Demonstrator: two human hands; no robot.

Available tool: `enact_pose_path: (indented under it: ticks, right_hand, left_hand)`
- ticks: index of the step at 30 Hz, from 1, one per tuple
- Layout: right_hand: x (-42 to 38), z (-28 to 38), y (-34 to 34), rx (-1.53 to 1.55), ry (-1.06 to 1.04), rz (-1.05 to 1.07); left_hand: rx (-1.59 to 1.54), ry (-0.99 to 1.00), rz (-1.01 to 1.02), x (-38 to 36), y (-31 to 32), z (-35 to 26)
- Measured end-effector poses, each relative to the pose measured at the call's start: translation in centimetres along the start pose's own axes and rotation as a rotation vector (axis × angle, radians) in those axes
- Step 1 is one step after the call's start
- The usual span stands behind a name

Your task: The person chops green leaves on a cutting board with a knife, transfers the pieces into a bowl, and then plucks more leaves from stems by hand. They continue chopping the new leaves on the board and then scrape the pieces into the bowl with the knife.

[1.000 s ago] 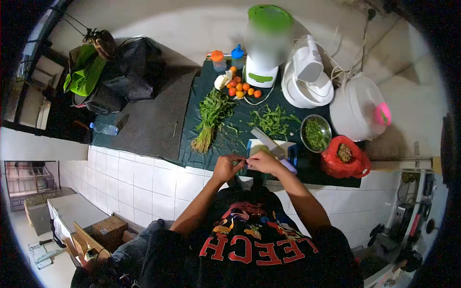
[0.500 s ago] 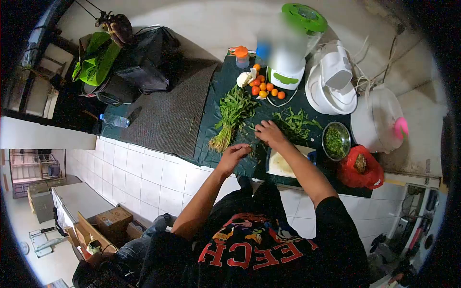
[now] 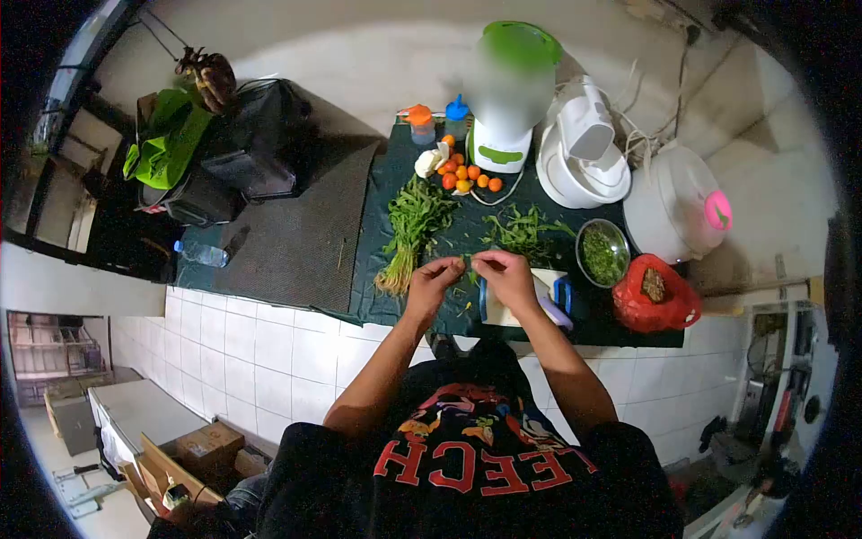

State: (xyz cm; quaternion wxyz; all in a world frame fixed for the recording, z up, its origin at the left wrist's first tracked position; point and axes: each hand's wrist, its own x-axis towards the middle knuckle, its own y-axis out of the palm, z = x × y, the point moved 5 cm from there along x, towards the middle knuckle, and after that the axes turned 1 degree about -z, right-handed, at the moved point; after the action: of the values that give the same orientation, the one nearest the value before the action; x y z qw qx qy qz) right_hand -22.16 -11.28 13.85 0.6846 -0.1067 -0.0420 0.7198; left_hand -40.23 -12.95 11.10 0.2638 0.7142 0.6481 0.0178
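Note:
My left hand [image 3: 434, 286] and my right hand [image 3: 507, 280] are close together above the dark green table cover, fingertips nearly meeting. Both are closed in a pinch around a small green stem [image 3: 467, 260], mostly hidden by the fingers. To the left of my left hand lies a bunch of leafy greens [image 3: 415, 220], its pale root ends toward me. Just beyond my right hand is a loose pile of picked leaves [image 3: 525, 230]. Partly under my right wrist, a white cutting board [image 3: 496, 310] with blue edges carries something with a purple handle [image 3: 555, 313].
Small tomatoes [image 3: 462, 173], a white blender base [image 3: 499, 144] and orange-lidded container [image 3: 420, 124] stand at the back. A metal bowl of chopped greens [image 3: 602, 252], red bag [image 3: 651, 301] and white tub [image 3: 678, 202] are right. A dark mat [image 3: 305, 225] lies left.
My right hand has moved down and toward my left hand, which has risen slightly. Their fingertips now meet around a green stem. The whole view has shifted, and the purple handle has come into sight.

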Motion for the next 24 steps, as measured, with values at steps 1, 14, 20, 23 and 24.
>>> enact_pose_path:
  ticks: [1,14,20,23,24]
  right_hand:
    - [-0.6,0.3,-0.3,0.050,0.033,0.013]
    - [-4.0,3.3,-7.4,0.251,0.275,-0.021]
    - [-4.8,3.0,-10.4,0.167,0.268,-0.046]
    - [-5.2,2.7,-11.8,0.186,0.250,-0.044]
    - [-5.2,2.4,-12.2,0.161,0.194,-0.065]
  left_hand:
    - [0.001,-0.004,0.014,0.0,0.6,0.2]
    - [-0.261,-0.360,0.177,-0.1,9.1,0.8]
    - [-0.247,-0.362,0.267,0.7,12.3,0.5]
    - [-0.136,-0.336,0.216,0.8,13.9,0.2]
    - [-0.133,-0.336,0.217,0.9,14.0,0.6]
